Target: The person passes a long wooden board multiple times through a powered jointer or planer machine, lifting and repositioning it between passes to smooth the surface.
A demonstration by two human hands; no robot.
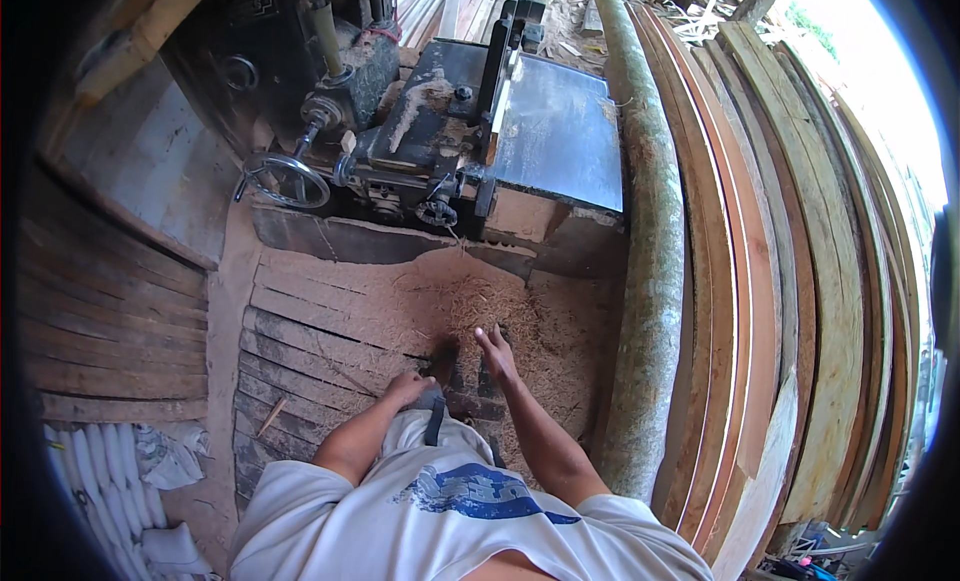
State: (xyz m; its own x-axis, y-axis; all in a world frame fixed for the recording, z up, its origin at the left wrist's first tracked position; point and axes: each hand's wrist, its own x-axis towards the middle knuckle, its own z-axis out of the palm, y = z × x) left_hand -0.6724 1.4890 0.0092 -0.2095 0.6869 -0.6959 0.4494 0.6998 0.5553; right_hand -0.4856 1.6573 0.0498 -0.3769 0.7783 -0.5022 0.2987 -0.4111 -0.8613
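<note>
My left hand [409, 387] is low in front of me beside my trouser leg, its fingers curled; whatever they may hold is hidden. Farther forward and to the right, my right hand [496, 354] reaches over a heap of sawdust and shavings [490, 303], fingers stretched and apart, with nothing visible in them. The heap lies on a slatted wooden floor [300, 326] at the foot of a dark woodworking machine [420, 121]. A dark strap [435, 421] hangs by my left hand.
A metal handwheel [290, 181] juts from the machine's left, beside its smooth metal table [560, 131]. A long round log [645, 281] and stacked boards [800, 231] line the right. White sacks [110, 491] and a slatted wooden panel [110, 331] stand left.
</note>
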